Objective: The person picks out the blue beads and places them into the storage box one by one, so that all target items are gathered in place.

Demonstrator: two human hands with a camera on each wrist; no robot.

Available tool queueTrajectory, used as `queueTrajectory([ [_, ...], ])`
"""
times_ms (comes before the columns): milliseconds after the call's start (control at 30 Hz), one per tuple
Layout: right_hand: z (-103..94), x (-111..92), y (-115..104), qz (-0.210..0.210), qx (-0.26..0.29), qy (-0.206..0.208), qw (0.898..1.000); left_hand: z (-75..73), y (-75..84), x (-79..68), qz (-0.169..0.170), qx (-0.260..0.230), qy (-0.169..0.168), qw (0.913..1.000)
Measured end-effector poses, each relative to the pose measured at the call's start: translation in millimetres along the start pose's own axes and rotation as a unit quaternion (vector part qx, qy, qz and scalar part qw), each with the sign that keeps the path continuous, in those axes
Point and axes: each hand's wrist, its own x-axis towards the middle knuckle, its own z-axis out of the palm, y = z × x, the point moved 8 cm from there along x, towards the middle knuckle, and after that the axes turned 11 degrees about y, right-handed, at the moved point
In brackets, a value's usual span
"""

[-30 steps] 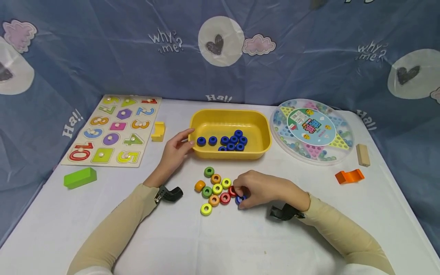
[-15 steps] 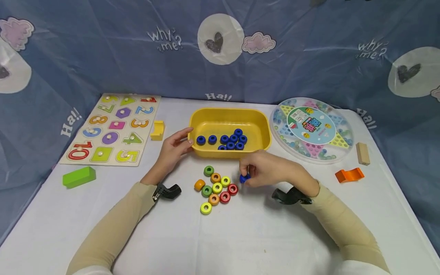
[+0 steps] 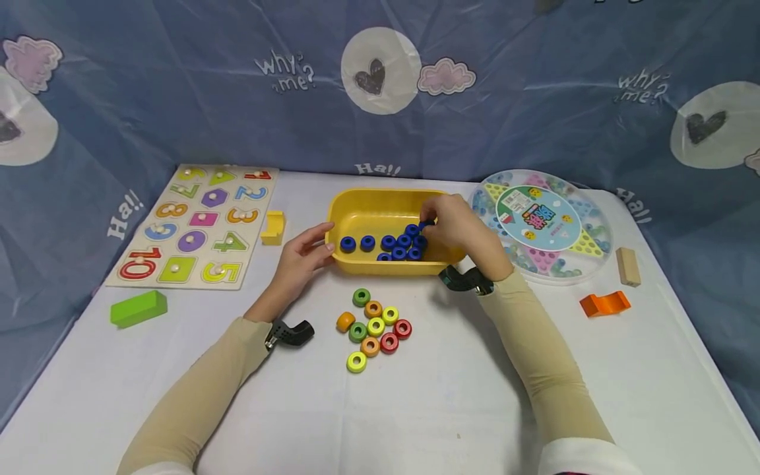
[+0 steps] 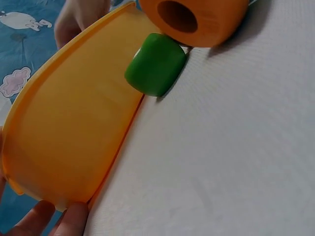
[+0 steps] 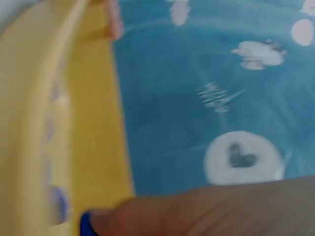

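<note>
In the head view, a yellow tray (image 3: 380,267) holds several blue ring beads (image 3: 399,253), most of them grouped toward its right half. My left hand (image 3: 301,256) rests its fingertips against the tray's left end; the left wrist view shows fingertips (image 4: 74,219) touching the tray's outer wall. Over the right part of the tray, my right hand (image 3: 460,227) pinches a blue bead (image 3: 425,225) between thumb and fingers, next to the other blue beads. In the blurred right wrist view, part of this blue bead (image 5: 87,225) shows at the fingertip.
Several green, orange, yellow and red beads (image 3: 375,326) lie in front of the tray. A number puzzle board (image 3: 196,227), yellow block (image 3: 273,227) and green block (image 3: 139,309) are at left. A round marble game (image 3: 537,221), orange block (image 3: 604,303) and wooden block (image 3: 627,266) are at right.
My right hand has picked up the blue bead from beside the red beads on the table and carried it up and over into the tray's right part. The left hand stays at the tray.
</note>
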Motion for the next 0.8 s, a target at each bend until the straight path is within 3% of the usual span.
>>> queueTrajectory([
  [233,27.6,4,17,0.037,-0.069,-0.045,0.996,0.9,0.4,0.1,0.006,0.007,-0.002,0.9999],
  [800,32.1,0,18,0.047,-0.054,-0.062,0.995,1.4,-0.8,0.4,0.005,0.012,0.002,0.9999],
])
